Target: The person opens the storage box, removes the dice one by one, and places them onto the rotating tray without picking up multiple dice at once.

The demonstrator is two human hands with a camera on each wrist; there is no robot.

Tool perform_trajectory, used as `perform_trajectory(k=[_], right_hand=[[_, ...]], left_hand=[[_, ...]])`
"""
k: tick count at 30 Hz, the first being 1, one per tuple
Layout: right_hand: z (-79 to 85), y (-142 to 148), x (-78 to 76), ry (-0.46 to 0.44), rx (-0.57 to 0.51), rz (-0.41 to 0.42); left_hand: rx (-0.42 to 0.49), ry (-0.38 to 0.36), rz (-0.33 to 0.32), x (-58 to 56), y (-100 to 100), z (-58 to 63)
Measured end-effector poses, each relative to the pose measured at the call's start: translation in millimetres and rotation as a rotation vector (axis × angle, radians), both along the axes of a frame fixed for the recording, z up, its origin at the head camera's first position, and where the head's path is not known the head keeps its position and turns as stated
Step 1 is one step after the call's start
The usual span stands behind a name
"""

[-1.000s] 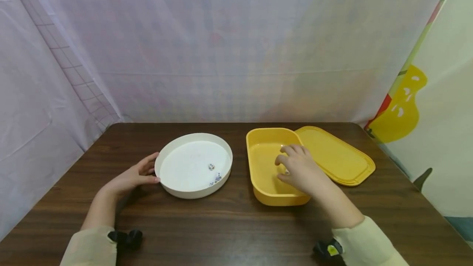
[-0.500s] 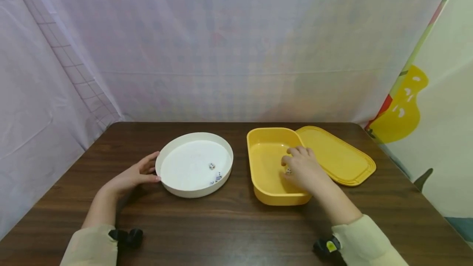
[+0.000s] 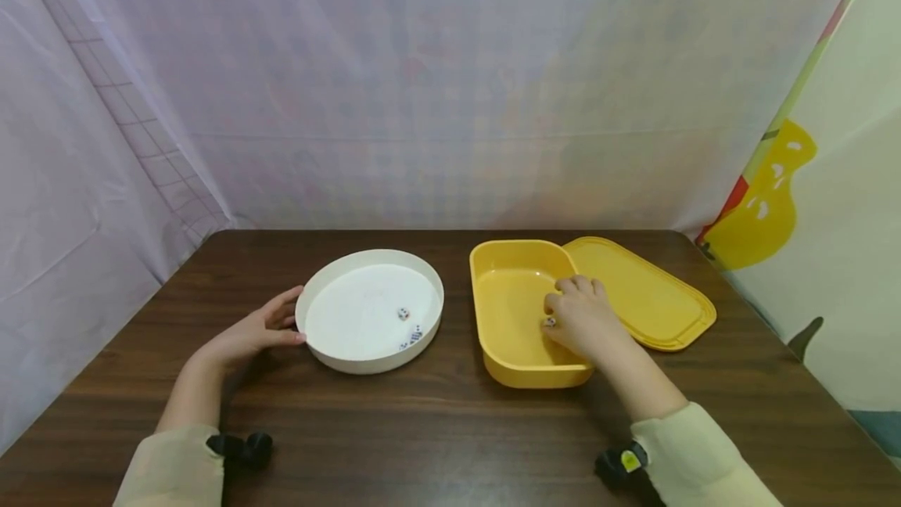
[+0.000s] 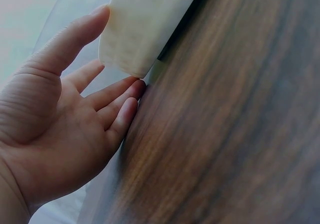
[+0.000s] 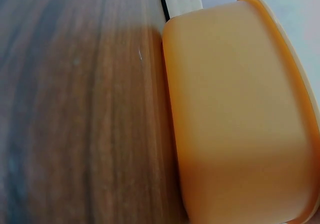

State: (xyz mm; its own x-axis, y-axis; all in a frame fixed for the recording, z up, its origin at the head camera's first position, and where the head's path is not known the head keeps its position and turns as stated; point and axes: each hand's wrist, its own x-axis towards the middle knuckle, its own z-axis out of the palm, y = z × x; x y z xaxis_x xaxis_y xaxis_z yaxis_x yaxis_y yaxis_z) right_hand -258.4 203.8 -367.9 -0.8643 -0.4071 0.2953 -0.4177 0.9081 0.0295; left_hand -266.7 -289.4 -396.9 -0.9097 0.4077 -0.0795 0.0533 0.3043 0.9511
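A round white tray (image 3: pixel 352 311) holds several small dice (image 3: pixel 403 314) with coloured pips, most grouped near its front right wall. My left hand (image 3: pixel 253 332) rests against the tray's left side, thumb and fingers spread along the outer wall. The left wrist view shows this hand (image 4: pixel 75 109) with the palm side visible and fingertips at the lower edge of the tray (image 4: pixel 145 24). My right hand (image 3: pixel 584 321) reaches into the yellow box (image 3: pixel 503 303), fingers curled down. A die (image 3: pixel 550 321) shows at its fingertips, pinched there; the thumb is mostly hidden.
The box's yellow lid (image 3: pixel 647 300) lies on the table right behind the box. The brown wooden table (image 3: pixel 422 444) extends in front. A pale curtain (image 3: pixel 450 100) hangs behind the table. The right wrist view shows the outer wall of the box (image 5: pixel 235 109).
My right hand has drawn slightly to the right inside the box, and its fingers have closed in on the die. The left hand and the tray have stayed in place.
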Motion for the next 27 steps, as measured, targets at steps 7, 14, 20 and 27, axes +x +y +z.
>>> perform_trajectory(k=[7,14,20,27], right_hand=[[0.7,-1.6,-0.4,-0.016,0.016,-0.007],[0.0,-2.8,-1.1,-0.009,0.027,0.001],[0.8,-3.6,0.1,0.005,0.025,0.016],[1.8,-2.9,-0.8,-0.028,0.053,0.018]], left_hand=[[-0.005,-0.004,0.002,0.7,-0.1,1.3],[-0.011,-0.006,0.005,1.1,0.3,1.7],[-0.023,0.004,0.007,0.9,-0.1,1.1],[-0.027,0.004,0.01,0.2,-0.2,0.0]])
